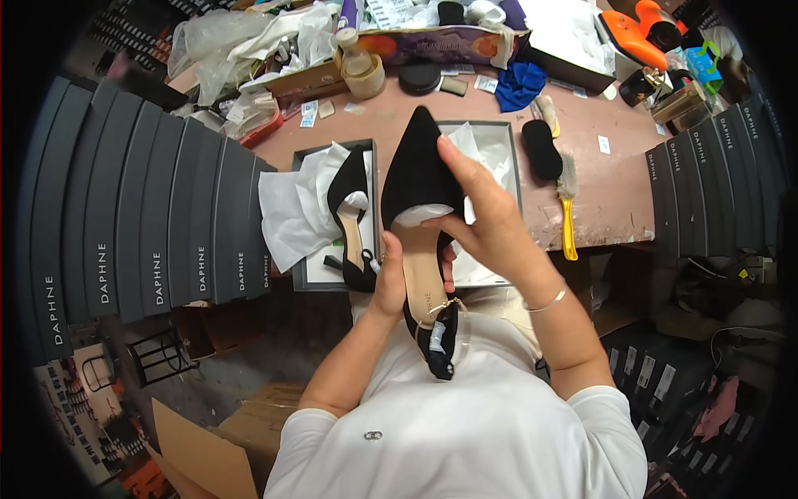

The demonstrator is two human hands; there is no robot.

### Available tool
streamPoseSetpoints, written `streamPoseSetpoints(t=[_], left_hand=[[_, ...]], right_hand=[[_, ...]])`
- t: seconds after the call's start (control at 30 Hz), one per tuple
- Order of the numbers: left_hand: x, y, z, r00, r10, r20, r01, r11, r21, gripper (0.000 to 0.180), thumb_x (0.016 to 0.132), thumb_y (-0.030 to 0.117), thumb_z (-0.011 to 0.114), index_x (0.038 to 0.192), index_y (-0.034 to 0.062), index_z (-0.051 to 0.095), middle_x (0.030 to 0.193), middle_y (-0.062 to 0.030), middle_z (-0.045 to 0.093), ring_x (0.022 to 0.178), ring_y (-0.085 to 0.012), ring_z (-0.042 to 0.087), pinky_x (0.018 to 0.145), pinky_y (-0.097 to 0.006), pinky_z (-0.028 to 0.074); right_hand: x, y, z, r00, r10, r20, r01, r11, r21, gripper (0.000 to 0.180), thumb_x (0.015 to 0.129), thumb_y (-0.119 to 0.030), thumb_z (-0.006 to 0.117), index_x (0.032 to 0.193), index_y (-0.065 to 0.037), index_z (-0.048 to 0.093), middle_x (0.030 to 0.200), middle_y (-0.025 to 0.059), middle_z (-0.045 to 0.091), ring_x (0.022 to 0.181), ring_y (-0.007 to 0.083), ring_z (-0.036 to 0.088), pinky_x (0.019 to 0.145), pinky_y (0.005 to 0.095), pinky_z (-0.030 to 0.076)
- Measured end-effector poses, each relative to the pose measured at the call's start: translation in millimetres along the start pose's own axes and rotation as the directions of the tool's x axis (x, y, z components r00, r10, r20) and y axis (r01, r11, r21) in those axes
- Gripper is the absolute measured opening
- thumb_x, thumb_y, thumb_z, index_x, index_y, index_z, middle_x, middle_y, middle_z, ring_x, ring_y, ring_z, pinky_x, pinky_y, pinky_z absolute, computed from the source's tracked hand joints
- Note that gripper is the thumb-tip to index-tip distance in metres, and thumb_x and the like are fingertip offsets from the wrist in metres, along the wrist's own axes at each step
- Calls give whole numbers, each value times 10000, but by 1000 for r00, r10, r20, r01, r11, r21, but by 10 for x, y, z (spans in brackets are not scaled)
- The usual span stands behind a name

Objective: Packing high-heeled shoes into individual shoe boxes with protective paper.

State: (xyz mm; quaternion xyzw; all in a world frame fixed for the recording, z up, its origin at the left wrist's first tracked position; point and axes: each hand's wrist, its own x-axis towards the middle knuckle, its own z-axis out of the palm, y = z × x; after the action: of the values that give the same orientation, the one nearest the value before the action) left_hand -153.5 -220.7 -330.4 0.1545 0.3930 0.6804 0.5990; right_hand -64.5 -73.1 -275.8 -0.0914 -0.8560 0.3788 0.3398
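A black pointed-toe shoe (418, 166) with a beige insole is held up in front of my chest, toe pointing away from me. My left hand (389, 279) grips it around the middle, thumb along the near side and fingertips showing past the far side. My right hand (490, 212) pinches the toe part, with the thumb at the white stuffing (422, 216) in its opening. Its ankle strap, partly wrapped in white, hangs at the heel. The matching black shoe (349, 187) lies in the left half of an open grey shoe box (371, 158) on white tissue paper (295, 195).
Stacks of dark grey shoe boxes stand left (133, 208) and right (706, 183). On the pinkish table (611, 195) lie a yellow-handled brush (568, 208), a black oval brush (542, 150) and a blue cloth (520, 86). A bottle (356, 58) and a cluttered carton stand behind.
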Motion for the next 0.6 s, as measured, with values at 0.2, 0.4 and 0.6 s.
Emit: streamPoseSetpoints(t=[0.2, 0.4, 0.6], left_hand=[[125, 189, -89, 1000, -17, 25, 21, 984, -178, 886, 849, 775, 250, 1176, 3, 537, 907, -84, 612, 701, -158, 618, 609, -281, 545], [369, -75, 367, 989, -27, -147, 10, 993, -114, 648, 981, 573, 263, 1245, 38, 517, 1108, -80, 612, 1022, -189, 601, 860, -305, 501], [2, 646, -918, 953, 144, 265, -213, -301, 930, 369, 803, 71, 577, 1171, 53, 609, 1413, -153, 418, 1340, -331, 344, 1104, -458, 276]], right_hand=[[-219, -13, -285, 986, -110, 128, 148, 928, -341, 575, 772, -98, 659, 1323, -200, 530, 1416, 183, 404, 1267, 369, 427, 1029, 467, 371], [-352, 182, -250, 932, -66, 356, 233, 861, -452, 424, 778, -128, 588, 1174, -265, 656, 1394, 69, 471, 1344, 379, 332, 1106, 562, 224], [-547, 557, -178, 825, 195, 530, -21, 949, -315, 463, 735, 55, 549, 1161, -101, 640, 1302, 113, 527, 1308, 306, 409, 1119, 554, 211]])
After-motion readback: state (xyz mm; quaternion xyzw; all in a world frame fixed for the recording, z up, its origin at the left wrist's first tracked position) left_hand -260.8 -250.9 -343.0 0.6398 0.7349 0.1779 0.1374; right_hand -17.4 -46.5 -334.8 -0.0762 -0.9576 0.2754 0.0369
